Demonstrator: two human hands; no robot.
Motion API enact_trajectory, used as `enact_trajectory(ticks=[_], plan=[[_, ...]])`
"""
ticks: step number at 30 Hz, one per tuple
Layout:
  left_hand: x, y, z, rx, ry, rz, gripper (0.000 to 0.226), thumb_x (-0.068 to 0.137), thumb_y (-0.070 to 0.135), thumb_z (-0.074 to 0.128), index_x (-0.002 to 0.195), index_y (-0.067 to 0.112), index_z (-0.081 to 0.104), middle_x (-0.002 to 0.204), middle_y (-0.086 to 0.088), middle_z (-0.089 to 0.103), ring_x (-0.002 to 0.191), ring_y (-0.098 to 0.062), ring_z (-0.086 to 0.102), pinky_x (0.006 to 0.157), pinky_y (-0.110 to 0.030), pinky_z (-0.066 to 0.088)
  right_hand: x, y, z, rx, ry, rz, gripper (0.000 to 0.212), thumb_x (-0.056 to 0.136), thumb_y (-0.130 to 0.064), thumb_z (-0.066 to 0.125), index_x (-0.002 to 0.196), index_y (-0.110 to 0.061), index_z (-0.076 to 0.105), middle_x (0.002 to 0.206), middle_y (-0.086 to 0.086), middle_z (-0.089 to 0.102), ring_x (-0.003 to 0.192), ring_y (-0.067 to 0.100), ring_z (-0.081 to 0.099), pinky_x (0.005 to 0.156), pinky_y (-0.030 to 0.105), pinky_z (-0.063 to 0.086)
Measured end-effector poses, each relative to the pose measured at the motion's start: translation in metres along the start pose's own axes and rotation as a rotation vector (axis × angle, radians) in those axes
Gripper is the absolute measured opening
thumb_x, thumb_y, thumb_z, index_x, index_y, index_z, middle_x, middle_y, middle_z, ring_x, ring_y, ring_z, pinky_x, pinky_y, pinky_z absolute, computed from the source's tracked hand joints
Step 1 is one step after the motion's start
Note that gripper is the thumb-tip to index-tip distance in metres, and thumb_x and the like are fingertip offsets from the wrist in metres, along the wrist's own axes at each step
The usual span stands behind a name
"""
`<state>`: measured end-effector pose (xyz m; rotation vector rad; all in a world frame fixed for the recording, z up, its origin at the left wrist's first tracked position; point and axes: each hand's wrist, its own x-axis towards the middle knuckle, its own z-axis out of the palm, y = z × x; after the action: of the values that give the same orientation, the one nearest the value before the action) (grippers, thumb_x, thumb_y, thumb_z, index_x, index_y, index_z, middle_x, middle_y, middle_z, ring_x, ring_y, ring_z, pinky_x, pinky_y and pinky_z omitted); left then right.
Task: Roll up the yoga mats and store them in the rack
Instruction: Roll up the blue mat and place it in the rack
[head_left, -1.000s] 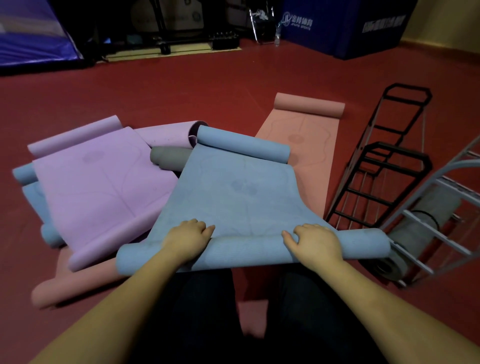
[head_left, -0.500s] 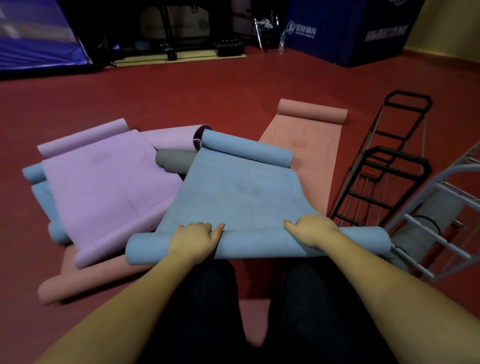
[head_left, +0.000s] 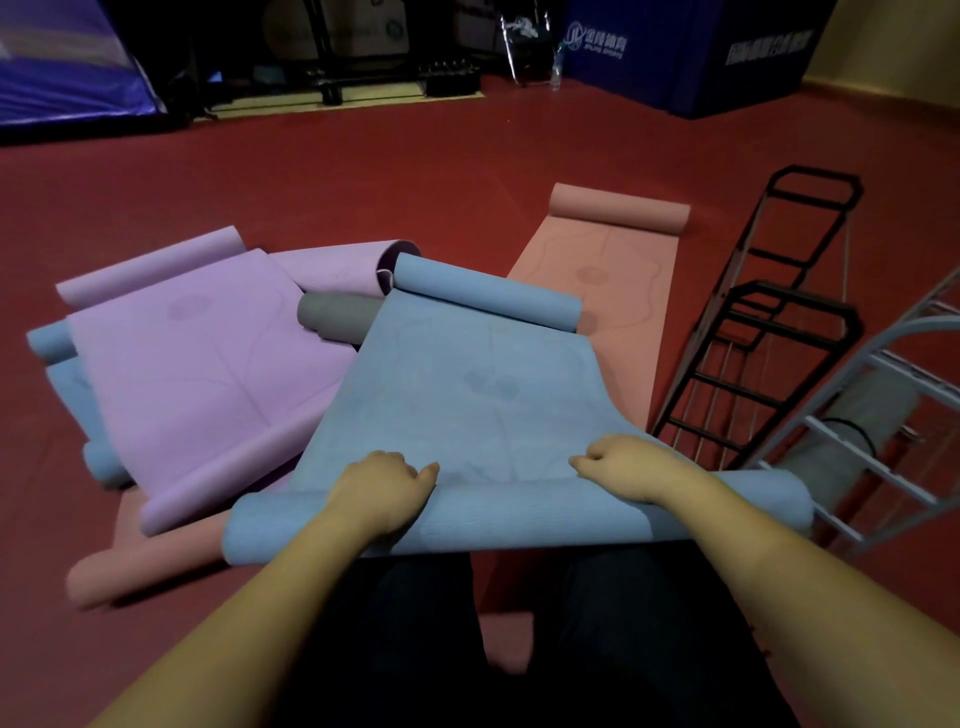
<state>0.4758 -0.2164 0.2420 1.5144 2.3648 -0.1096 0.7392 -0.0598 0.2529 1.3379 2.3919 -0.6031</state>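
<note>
We curl our left hand and right hand over the blue mat's near roll, loose sheet beyond the fingers. Keep both pushing evenly so edges align.

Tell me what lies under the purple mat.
Under the purple mat a blue mat pokes out on the left, and a pink mat shows at its near end. How far either runs beneath is covered.

We see red floor. On it: pink mat far right, another pink mat near left, black rack and white rack right.
</note>
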Motion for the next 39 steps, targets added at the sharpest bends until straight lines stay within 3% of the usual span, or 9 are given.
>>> enact_trajectory(ticks=[3,6,11,14,18,23,27,34,39], plan=[[0.007,-0.003,-0.004,-0.079,-0.023,-0.015,0.05,0.101,0.052,0.03,0.084,0.017,0.061,0.104,-0.008,0.066,0.095,-0.026,0.057,0.079,-0.033,0.041,-0.005,-0.002,0.006,-0.065,0.294,-0.06,0.051,0.101,-0.05,0.034,0.08,-0.013,0.063,0.089,0.002,0.063,0.085,0.023,0.059,0.072,0.035,0.046],[0.015,-0.002,-0.008,-0.106,-0.093,-0.008,0.047,0.102,0.05,0.031,0.087,0.017,0.06,0.108,-0.01,0.066,0.1,-0.026,0.056,0.084,-0.034,0.043,-0.015,-0.007,0.01,-0.096,0.441,-0.03,0.055,0.102,-0.048,0.032,0.065,-0.015,0.055,0.074,0.003,0.059,0.074,0.024,0.057,0.06,0.035,0.037],[0.033,0.001,-0.015,-0.098,-0.206,-0.019,0.052,0.101,0.046,0.036,0.122,0.008,0.065,0.135,-0.014,0.058,0.122,-0.03,0.052,0.1,-0.034,0.037,-0.033,-0.007,0.036,-0.111,0.548,-0.055,0.059,0.092,-0.065,0.031,0.088,-0.017,0.064,0.088,0.002,0.065,0.088,0.024,0.06,0.074,0.035,0.044],[0.041,0.003,-0.018,-0.138,-0.248,-0.059,0.051,0.097,0.046,0.046,0.126,0.008,0.062,0.139,-0.015,0.056,0.124,-0.03,0.051,0.099,-0.034,0.036,-0.034,-0.005,0.05,-0.183,0.575,-0.086,0.069,0.084,-0.072,0.021,0.092,-0.018,0.064,0.088,0.001,0.066,0.089,0.026,0.061,0.084,0.037,0.042],[0.044,0.006,-0.017,-0.142,-0.25,-0.073,0.052,0.1,0.046,0.041,0.126,0.006,0.061,0.138,-0.015,0.056,0.124,-0.03,0.051,0.101,-0.034,0.036,-0.025,-0.008,0.045,-0.177,0.58,-0.023,0.075,0.082,-0.071,0.016,0.087,-0.018,0.068,0.083,0.001,0.066,0.085,0.027,0.062,0.077,0.037,0.041],[0.029,0.002,-0.006,-0.132,0.178,-0.02,0.049,0.103,0.044,0.032,0.073,0.016,0.059,0.097,-0.01,0.069,0.091,-0.029,0.06,0.07,-0.034,0.041,-0.016,-0.012,0.034,-0.211,0.509,-0.009,0.077,0.084,-0.072,0.012,0.093,-0.019,0.068,0.092,0.0,0.068,0.091,0.024,0.062,0.077,0.034,0.039],[0.004,-0.003,0.021,-0.015,0.424,0.074,0.053,0.097,0.051,0.031,0.068,0.017,0.059,0.075,-0.005,0.065,0.078,-0.031,0.061,0.068,-0.038,0.042,-0.001,-0.014,0.021,-0.15,0.345,0.047,0.063,0.094,-0.067,0.027,0.101,-0.021,0.07,0.103,0.002,0.069,0.098,0.025,0.062,0.074,0.034,0.043],[0.006,0.001,0.01,0.103,0.258,-0.009,0.069,0.095,0.061,0.011,0.083,0.021,0.065,0.092,0.0,0.069,0.095,-0.026,0.062,0.083,-0.04,0.04,0.006,-0.019,0.0,-0.116,0.157,0.06,0.072,0.095,-0.068,0.02,0.112,-0.018,0.069,0.119,0.007,0.066,0.108,0.027,0.059,0.079,0.034,0.04],[0.005,0.004,-0.001,0.069,0.141,-0.001,0.063,0.101,0.058,0.017,0.09,0.02,0.066,0.103,-0.006,0.07,0.101,-0.027,0.062,0.091,-0.038,0.041,-0.001,-0.022,-0.015,-0.04,-0.054,0.089,0.074,0.096,-0.065,0.025,0.137,-0.012,0.055,0.147,0.012,0.049,0.13,0.029,0.048,0.107,0.038,0.036]])
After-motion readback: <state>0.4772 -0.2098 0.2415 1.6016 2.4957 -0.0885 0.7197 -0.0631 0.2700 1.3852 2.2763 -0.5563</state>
